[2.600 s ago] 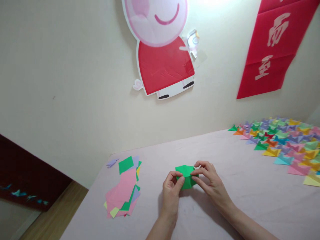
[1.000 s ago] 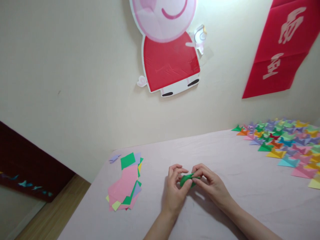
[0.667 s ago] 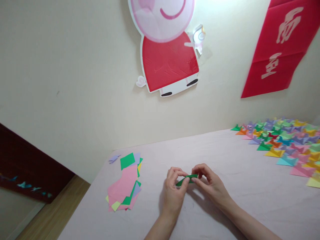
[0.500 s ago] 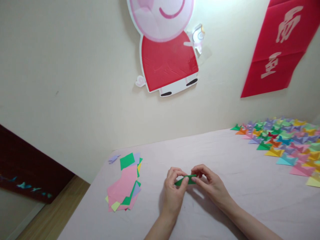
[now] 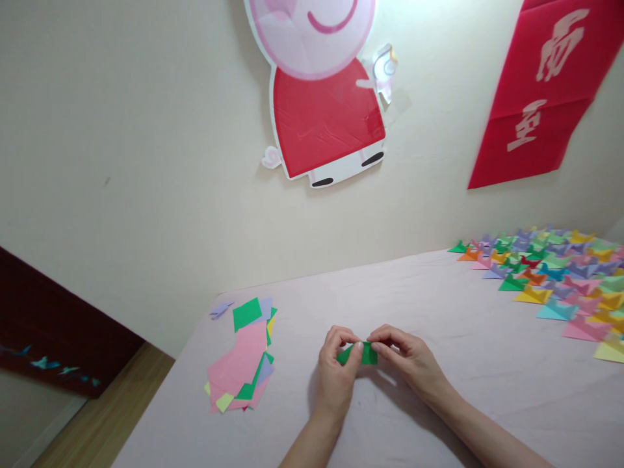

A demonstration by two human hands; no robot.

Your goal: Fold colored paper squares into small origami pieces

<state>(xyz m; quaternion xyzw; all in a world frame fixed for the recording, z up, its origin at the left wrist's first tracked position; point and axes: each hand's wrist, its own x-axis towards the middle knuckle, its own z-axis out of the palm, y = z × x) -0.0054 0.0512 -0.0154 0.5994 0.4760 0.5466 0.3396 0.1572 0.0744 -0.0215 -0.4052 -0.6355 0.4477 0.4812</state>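
Green folded paper [image 5: 363, 354] is held just above the bench [image 5: 439, 312], the fingers of the left hand [image 5: 336, 377] and right hand [image 5: 409, 361] pinched shut on its two ends, likely to flatten a fold. Coloured sheets [image 5: 241, 364] lie handy at left and folded figures [image 5: 550, 279] are spread at far right. A pig cutout [image 5: 322, 97] and a red banner [image 5: 541, 97] hang on the wall.

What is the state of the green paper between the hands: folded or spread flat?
Folded. The green paper shows only as a small narrow piece, pinched between the left hand and the right hand.
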